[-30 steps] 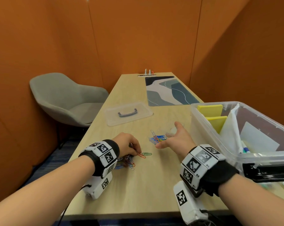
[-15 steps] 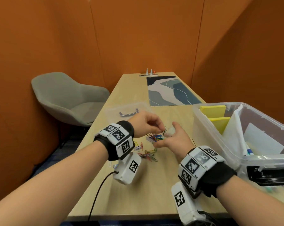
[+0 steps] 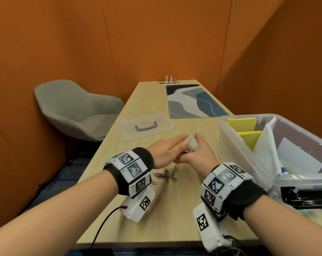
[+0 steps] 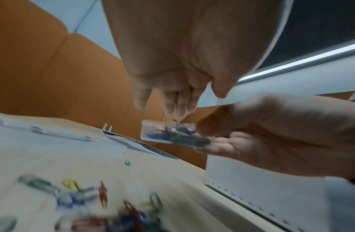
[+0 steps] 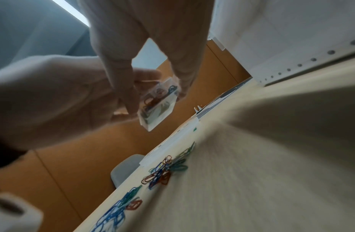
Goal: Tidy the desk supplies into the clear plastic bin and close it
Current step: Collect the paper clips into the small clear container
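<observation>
Your right hand (image 3: 197,154) was curled around a small clear box (image 4: 172,133) partly filled with coloured paper clips, thumb on one side and fingers under it, holding it in the air above the desk (image 3: 175,215). Your left hand (image 3: 167,150) was held just over that box with its fingers straight and loosely together, the tips pointing down at the box's open top; whether they touched the box or held a clip, I could not tell, because the fingertips were blurred.

The head view hid most of the box behind both hands, with only a pale corner showing between them. The left wrist view showed the box side-on, and the right wrist view showed it from below, tilted, with red and blue clips visible through its wall.

Loose paper clips (image 3: 166,174) lay in a heap on the desk just beneath your hands; the right wrist view showed them as two or three separate clusters, which the head view did not separate clearly. In the left wrist view they were smeared by motion.

The clear plastic bin (image 3: 236,150) stood open at your right, near the desk's edge, holding yellow pads and white paper; its right part was cut off by the frame. Its lid (image 3: 147,127), dark handle up, lay flat on the desk beyond your hands, well apart from the bin.
</observation>
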`<state>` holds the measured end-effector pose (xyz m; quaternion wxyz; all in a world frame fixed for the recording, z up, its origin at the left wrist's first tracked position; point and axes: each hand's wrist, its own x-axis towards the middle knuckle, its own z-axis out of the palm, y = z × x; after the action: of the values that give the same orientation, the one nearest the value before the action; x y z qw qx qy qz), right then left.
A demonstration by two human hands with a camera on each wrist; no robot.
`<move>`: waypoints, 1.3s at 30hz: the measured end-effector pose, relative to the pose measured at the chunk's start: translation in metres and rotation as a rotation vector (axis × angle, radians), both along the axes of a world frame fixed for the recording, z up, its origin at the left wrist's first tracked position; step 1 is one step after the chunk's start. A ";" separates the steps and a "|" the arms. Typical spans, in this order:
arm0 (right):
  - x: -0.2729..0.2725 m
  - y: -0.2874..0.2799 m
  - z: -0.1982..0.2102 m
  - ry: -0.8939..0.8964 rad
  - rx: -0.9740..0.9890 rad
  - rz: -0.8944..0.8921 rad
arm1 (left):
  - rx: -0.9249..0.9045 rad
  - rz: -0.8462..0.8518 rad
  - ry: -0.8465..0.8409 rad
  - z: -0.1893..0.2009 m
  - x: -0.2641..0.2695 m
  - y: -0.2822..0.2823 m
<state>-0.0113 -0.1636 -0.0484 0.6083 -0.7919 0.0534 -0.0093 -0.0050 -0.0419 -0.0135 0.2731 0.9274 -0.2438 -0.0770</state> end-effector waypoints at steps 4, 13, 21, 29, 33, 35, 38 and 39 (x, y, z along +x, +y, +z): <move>-0.002 0.001 0.002 0.001 -0.046 -0.021 | -0.060 0.118 -0.089 0.008 0.015 0.004; -0.004 -0.013 0.010 0.012 -0.052 -0.200 | 0.072 0.215 -0.040 -0.005 0.054 0.014; 0.017 -0.013 0.008 0.018 -0.032 -0.250 | 0.512 0.094 0.109 -0.023 0.095 0.001; 0.021 -0.021 0.000 -0.002 -0.048 -0.277 | 0.678 -0.064 0.190 -0.013 0.085 -0.003; 0.016 -0.023 0.001 -0.040 -0.102 -0.237 | 0.518 -0.086 0.119 -0.015 0.062 0.018; 0.012 -0.023 0.002 -0.063 -0.152 -0.204 | 0.480 -0.098 0.020 -0.020 0.050 0.023; 0.003 -0.025 0.004 -0.096 -0.168 -0.184 | 0.417 -0.234 0.012 -0.031 0.035 0.015; 0.000 -0.026 0.005 -0.109 -0.171 -0.176 | 0.404 -0.275 0.036 -0.036 0.031 0.011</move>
<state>-0.0109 -0.1893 -0.0437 0.5375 -0.8313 0.0887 -0.1102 0.0256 -0.0310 -0.0491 0.0732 0.9198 -0.3422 -0.1773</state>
